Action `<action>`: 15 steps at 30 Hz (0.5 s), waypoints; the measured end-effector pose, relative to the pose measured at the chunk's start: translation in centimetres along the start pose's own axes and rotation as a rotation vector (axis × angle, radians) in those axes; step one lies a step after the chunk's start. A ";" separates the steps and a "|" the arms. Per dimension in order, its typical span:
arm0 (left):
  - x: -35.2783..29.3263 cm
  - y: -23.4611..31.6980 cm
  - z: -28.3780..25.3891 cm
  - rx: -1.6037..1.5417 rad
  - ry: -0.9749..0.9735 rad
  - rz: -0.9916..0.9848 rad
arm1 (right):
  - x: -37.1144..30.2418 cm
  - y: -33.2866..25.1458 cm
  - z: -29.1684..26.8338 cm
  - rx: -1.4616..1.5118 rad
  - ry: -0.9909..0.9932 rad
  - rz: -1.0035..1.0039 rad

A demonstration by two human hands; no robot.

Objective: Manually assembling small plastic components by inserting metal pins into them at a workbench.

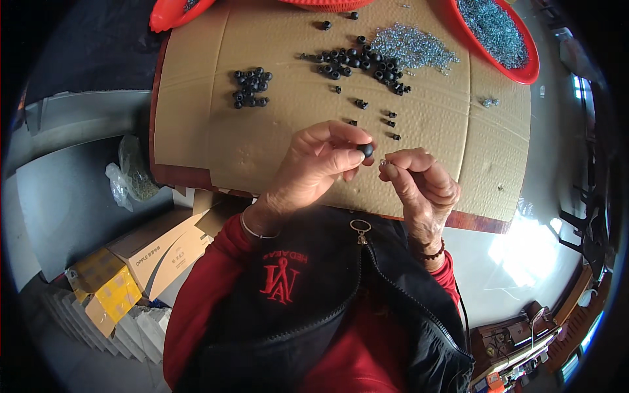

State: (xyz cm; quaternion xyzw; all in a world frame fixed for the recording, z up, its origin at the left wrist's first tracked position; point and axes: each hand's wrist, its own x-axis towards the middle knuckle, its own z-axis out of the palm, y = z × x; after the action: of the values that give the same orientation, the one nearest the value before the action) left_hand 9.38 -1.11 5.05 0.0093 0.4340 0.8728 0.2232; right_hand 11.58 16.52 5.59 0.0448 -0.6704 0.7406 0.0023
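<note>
Over the near part of the cardboard sheet, my left hand pinches a round black plastic ball between thumb and fingertips. Just to its right, my right hand is closed on a tiny shiny metal piece that looks like a spring. A small gap separates the two pieces. Beyond my hands lie a few small black plastic parts. Farther back is a heap of black balls and caps, and a looser group of black parts sits to the left.
Loose metal springs lie in a patch behind the black heap. A red tray full of them stands at the far right, with a few strays nearby. More red containers line the far edge. Cardboard boxes stand at lower left.
</note>
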 end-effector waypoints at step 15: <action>0.0 -0.2 0.3 0.013 0.052 0.035 | 0.1 0.3 0.2 -0.106 0.028 -0.045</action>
State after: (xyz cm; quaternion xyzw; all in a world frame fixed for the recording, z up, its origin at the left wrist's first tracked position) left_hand 9.47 -0.79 5.03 -0.0043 0.4450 0.8737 0.1964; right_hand 11.49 16.33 5.35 0.0493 -0.7073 0.7046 0.0306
